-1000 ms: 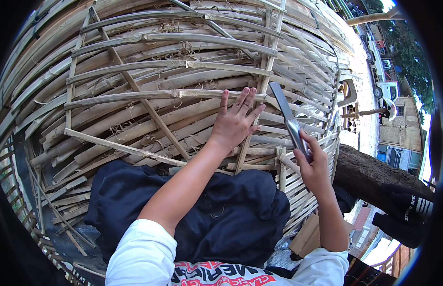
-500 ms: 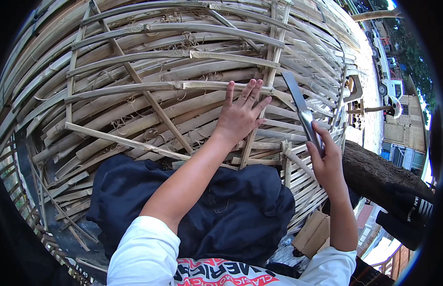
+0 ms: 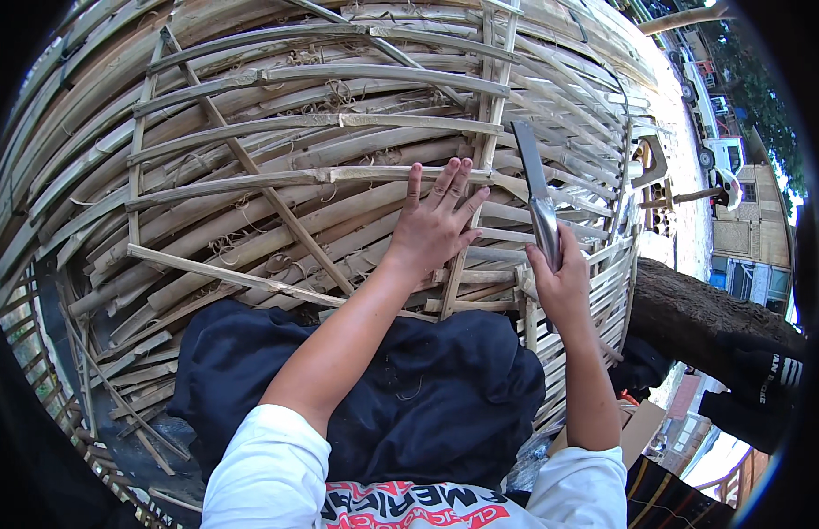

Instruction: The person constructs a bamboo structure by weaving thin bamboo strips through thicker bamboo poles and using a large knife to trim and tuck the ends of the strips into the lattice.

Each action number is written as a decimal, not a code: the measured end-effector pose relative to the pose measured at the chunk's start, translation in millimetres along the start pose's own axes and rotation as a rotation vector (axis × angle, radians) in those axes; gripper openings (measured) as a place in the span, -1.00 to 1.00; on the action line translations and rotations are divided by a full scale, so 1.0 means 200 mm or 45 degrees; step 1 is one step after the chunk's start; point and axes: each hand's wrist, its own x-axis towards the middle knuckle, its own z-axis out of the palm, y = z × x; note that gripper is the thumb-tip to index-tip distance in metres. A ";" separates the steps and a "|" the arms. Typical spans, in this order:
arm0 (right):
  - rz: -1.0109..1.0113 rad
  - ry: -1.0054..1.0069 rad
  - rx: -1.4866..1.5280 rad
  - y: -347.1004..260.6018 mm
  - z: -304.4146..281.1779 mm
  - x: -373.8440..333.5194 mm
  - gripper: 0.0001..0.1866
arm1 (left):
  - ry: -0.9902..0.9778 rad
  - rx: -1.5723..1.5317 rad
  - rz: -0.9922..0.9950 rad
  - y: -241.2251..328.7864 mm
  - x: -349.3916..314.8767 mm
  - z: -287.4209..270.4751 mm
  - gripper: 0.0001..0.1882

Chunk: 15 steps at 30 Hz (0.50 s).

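Observation:
My left hand (image 3: pixel 433 220) rests with fingers spread and fingertips on the lowest long crosspiece of a bamboo slat frame (image 3: pixel 250 183), close to its right upright. It grips nothing. In my right hand (image 3: pixel 561 280) is a long knife (image 3: pixel 534 172) with a flat, square-ended blade and a shiny metal handle. The blade points up and slightly left, just right of the frame's upright and apart from it. The frame has several crosspieces, two uprights and a diagonal brace (image 3: pixel 242 150). One loose-looking slat (image 3: pixel 224 275) slants below my left hand.
Split bamboo poles (image 3: pixel 206 212) are piled behind the frame. Dark cloth (image 3: pixel 427 388) covers my lap. A thick tree trunk (image 3: pixel 700 304) lies at the right, near a slatted bamboo structure (image 3: pixel 586 353). Farther off stand a white truck (image 3: pixel 720 154) and a building (image 3: pixel 749 207).
My right hand has moved left with the knife, whose blade now stands more upright and nearer the frame. The left hand stays on the crosspiece. The view has shifted slightly.

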 end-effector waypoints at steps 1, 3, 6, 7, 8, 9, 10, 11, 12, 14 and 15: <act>0.028 0.018 0.002 0.02 -0.01 -0.01 -0.55 | 0.053 -0.061 0.024 -0.01 0.00 0.00 -0.32; 0.132 0.041 0.039 0.05 0.01 -0.02 -0.56 | 0.019 -0.059 0.007 -0.03 -0.01 -0.02 -0.34; 0.218 0.093 0.313 0.09 0.11 0.04 -0.55 | 0.062 -0.105 0.024 -0.03 0.00 -0.02 -0.38; 0.236 0.134 0.441 0.09 0.16 0.09 -0.54 | 0.052 -0.113 0.013 -0.02 0.00 -0.02 -0.37; 0.243 0.169 0.586 0.09 0.23 0.16 -0.53 | 0.042 -0.101 -0.002 -0.04 0.00 -0.03 -0.36; 0.235 0.217 0.533 0.12 0.30 0.24 -0.53 | 0.045 -0.047 0.014 -0.03 0.01 -0.03 -0.36; 0.228 0.266 0.458 0.09 0.33 0.30 -0.52 | 0.053 -0.043 0.032 -0.02 0.01 -0.03 -0.36; 0.239 0.320 0.422 0.04 0.35 0.34 -0.49 | 0.046 -0.032 0.024 -0.01 0.01 -0.02 -0.36; 0.212 0.361 0.394 0.01 0.38 0.38 -0.50 | 0.031 -0.004 0.014 -0.01 0.01 -0.01 -0.35; 0.076 0.476 0.314 0.02 0.45 0.44 -0.57 | 0.034 0.055 0.032 -0.01 0.02 0.01 -0.32; 0.078 0.477 0.329 0.02 0.47 0.45 -0.57 | 0.019 0.081 0.021 -0.01 0.01 0.01 -0.31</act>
